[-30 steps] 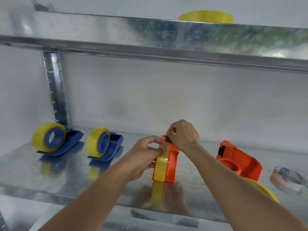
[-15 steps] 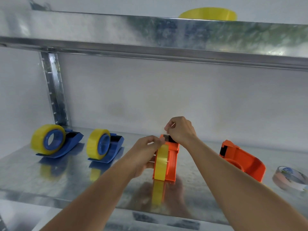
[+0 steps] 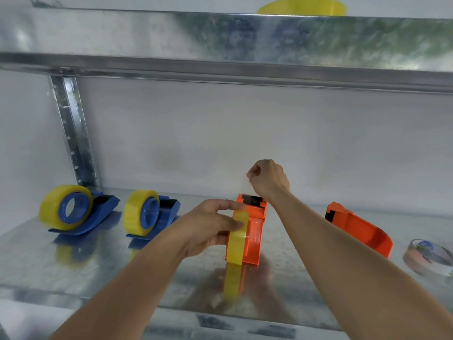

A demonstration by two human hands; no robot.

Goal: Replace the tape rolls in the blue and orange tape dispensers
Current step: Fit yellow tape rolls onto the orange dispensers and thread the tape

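An orange tape dispenser (image 3: 256,231) stands mid-shelf with a yellow tape roll (image 3: 237,239) in it. My left hand (image 3: 208,225) grips the roll and the dispenser's left side. Above the dispenser's black cutter, my right hand (image 3: 268,179) pinches a thin clear strip of tape (image 3: 246,185). Two blue dispensers (image 3: 98,212) (image 3: 169,209) at the left each carry a yellow roll. A second orange dispenser (image 3: 358,229) sits to the right with no roll visible in it.
A loose roll of clear tape (image 3: 429,256) lies flat at the far right of the metal shelf (image 3: 73,271). Another yellow roll (image 3: 301,6) rests on the upper shelf (image 3: 220,38). A metal upright (image 3: 73,133) stands at back left.
My right hand has risen from the dispenser's cutter, pulling a tape strip upward. My left hand has shifted down onto the roll's side.
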